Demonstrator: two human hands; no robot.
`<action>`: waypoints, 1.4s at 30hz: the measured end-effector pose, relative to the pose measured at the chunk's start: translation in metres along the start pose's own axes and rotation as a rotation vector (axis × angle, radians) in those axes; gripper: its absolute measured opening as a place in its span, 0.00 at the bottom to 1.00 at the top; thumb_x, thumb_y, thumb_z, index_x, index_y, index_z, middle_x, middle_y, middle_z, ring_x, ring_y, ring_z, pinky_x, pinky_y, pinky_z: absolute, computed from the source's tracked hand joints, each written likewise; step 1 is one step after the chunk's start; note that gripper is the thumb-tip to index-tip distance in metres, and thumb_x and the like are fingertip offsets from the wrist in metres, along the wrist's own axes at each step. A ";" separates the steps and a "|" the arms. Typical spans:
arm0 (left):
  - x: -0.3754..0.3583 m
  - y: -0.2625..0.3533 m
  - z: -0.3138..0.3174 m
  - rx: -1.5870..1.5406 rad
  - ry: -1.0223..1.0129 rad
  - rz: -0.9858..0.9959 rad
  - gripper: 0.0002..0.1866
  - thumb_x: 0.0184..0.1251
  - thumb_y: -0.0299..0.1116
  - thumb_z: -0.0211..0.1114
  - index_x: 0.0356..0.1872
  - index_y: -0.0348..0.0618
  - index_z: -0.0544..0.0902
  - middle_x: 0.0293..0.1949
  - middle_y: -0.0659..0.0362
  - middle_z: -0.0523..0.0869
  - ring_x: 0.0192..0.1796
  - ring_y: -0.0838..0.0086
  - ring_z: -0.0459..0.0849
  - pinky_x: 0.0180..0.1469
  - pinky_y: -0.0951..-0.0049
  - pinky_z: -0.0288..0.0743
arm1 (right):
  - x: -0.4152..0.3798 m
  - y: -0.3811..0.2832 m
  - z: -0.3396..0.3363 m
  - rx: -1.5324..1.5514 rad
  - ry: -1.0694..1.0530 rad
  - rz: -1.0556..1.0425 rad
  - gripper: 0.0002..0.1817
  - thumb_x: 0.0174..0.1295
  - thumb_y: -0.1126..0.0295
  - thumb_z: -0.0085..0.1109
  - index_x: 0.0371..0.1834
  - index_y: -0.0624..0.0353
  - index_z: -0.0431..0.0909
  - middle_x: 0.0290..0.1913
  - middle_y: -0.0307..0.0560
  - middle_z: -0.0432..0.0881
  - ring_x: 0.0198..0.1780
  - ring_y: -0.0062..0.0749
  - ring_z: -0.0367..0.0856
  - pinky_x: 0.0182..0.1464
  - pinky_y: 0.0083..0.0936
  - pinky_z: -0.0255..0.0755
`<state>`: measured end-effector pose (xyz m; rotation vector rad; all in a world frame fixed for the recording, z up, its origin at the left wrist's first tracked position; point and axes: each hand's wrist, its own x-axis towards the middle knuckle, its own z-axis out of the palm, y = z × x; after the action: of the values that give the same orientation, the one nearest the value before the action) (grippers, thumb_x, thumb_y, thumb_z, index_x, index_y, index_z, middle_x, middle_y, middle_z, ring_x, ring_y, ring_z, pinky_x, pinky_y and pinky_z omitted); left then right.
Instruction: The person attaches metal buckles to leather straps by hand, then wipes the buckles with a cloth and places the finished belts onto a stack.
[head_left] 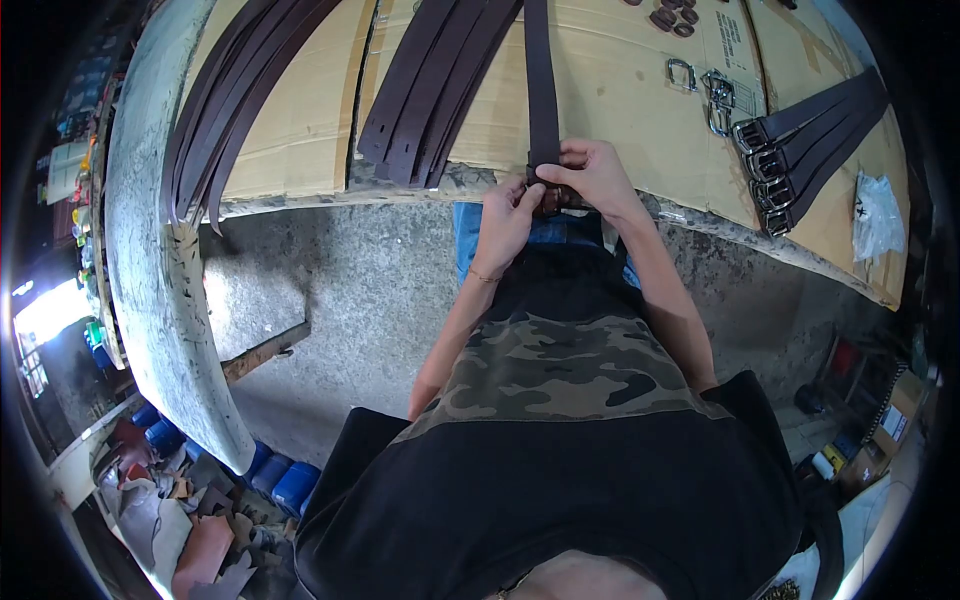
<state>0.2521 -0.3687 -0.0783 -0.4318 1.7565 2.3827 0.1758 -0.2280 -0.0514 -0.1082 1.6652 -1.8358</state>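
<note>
A dark brown leather belt strap (541,85) runs down the cardboard-covered table to the near edge. There my left hand (508,222) pinches its end from the left. My right hand (597,182) grips the same end from the other side, thumb pressed across the strap. A small dark band or fold shows between the thumbs, but the fingers hide most of it. Left of the hands lies a stack of wide dark straps (435,95). Loose metal buckles (718,100) rest to the right of the strap.
Finished-looking belts with buckles (775,165) fan out at the right, near a clear plastic bag (876,215). Small leather loops (672,18) lie at the back. More straps (245,90) hang over the table's left edge. Leather scraps (205,550) and blue containers (295,485) are at lower left.
</note>
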 end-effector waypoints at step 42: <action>-0.035 0.035 -0.040 0.247 -0.177 -0.162 0.12 0.70 0.32 0.55 0.30 0.33 0.78 0.25 0.62 0.80 0.30 0.81 0.77 0.35 0.78 0.71 | 0.094 -0.037 -0.027 0.637 -0.007 0.039 0.16 0.69 0.61 0.47 0.46 0.62 0.75 0.45 0.49 0.81 0.45 0.33 0.81 0.49 0.29 0.74</action>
<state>0.2804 -0.4158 -0.0465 -0.3064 1.8274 1.9970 0.0742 -0.2526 -0.0563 0.1881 0.9998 -2.2342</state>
